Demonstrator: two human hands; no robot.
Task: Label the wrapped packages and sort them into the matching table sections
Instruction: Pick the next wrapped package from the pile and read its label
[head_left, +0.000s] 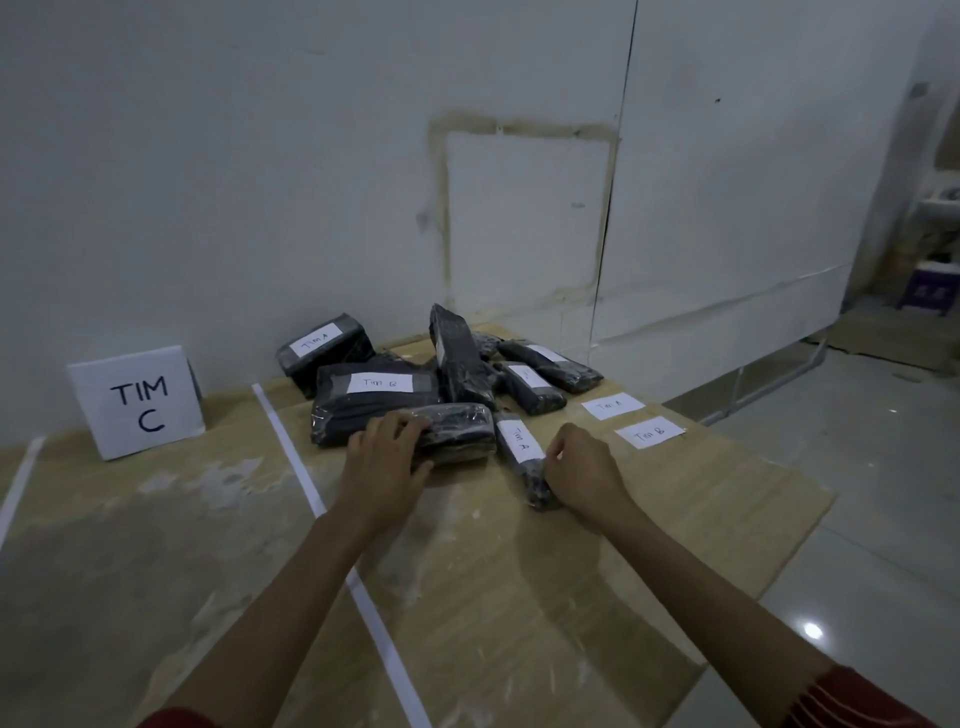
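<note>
Several black wrapped packages lie in a pile on the wooden table (519, 597). My left hand (387, 454) grips the near end of an unlabelled package (460, 431) at the pile's front. My right hand (584, 470) holds the near end of a slim package labelled "TIM A" (522, 447), fingers pinching by the label's edge. Behind them lie a package labelled "TIM B" (379, 397) and another labelled "TIM A" (324, 351). One package (457, 353) stands on end in the middle. Two loose paper labels, "TIM A" (612, 405) and "TIM B" (649, 432), rest on the table to the right.
A white sign reading "TIM C" (137, 402) stands at the left against the wall. White tape strips (332, 540) divide the table into sections. The table's right edge (779, 571) drops to a tiled floor. A wall runs close behind the pile.
</note>
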